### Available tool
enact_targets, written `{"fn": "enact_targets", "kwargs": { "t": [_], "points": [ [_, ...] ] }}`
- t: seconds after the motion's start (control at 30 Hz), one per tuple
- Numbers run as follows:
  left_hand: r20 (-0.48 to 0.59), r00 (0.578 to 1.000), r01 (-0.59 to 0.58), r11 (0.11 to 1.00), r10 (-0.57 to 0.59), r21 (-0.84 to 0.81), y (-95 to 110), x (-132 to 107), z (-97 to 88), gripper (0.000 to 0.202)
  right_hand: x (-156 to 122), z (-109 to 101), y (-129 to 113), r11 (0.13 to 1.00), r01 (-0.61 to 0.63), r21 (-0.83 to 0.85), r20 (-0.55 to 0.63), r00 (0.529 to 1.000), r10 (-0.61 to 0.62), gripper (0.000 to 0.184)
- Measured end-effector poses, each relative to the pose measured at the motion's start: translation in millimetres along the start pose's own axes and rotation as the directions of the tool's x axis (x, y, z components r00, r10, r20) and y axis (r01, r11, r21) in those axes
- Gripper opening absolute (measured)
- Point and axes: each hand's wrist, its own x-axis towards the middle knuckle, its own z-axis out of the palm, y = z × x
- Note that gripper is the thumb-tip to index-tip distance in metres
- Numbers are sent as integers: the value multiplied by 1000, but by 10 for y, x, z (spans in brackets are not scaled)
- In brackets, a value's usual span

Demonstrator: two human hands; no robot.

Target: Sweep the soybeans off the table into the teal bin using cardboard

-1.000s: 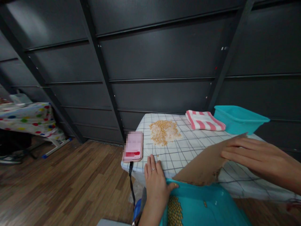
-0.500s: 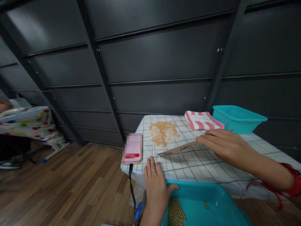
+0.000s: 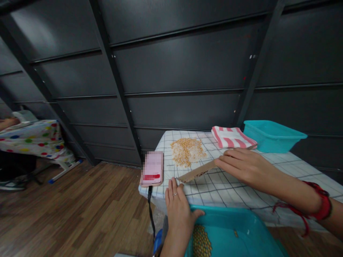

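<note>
"While the right hand (image 3: 242, 165) grips a piece of cardboard (image 3: 198, 172), where does the other one rest?"

"The left hand (image 3: 178, 212) lies at the near edge of the desk (image 3: 227, 191), holding nothing that I can see. Its fingers are straight and close together, the thumb spread wide over the rim of a teal bin (image 3: 227, 232)."

"And the cardboard?"

"Slanted above the cloth near the left end of that same edge, its tip just beside the left fingertips. Whether they touch, I can't tell."

"Is it in the pile (image 3: 187, 152) of yellow beans and whitish grains?"

"No, the pile sits beyond it, toward the far left corner."

"What's in the bin?"

"More beans (image 3: 201, 241), gathered at its left side. The bin itself stands against the near edge."

"Anything else around?"

"A pink phone (image 3: 153, 167), partly blurred out, by the near left corner, with a black strap (image 3: 150, 208) hanging below. Along the far edge, a folded pink-and-white towel (image 3: 233, 137), and just right of it a teal basin (image 3: 273, 137). A red bracelet (image 3: 321, 203) circles the right wrist."
</note>
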Motion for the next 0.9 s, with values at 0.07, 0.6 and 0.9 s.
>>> {"fn": "enact_targets", "kwargs": {
  "t": [0.07,0.6,0.9],
  "points": [
    [2,1000,5,1000,-5,-10,4,0,-4,86,-4,-13,-3,1000,10,-2,-5,1000,-10,22],
    [5,1000,12,996,-12,-90,-1,-17,-10,81,17,-141,-26,997,43,-61,-30,999,-45,29],
    [28,999,29,995,-27,-93,5,1,-50,83,-74,-230,-6,995,32,-90,-59,998,-38,30]
  ]
}}
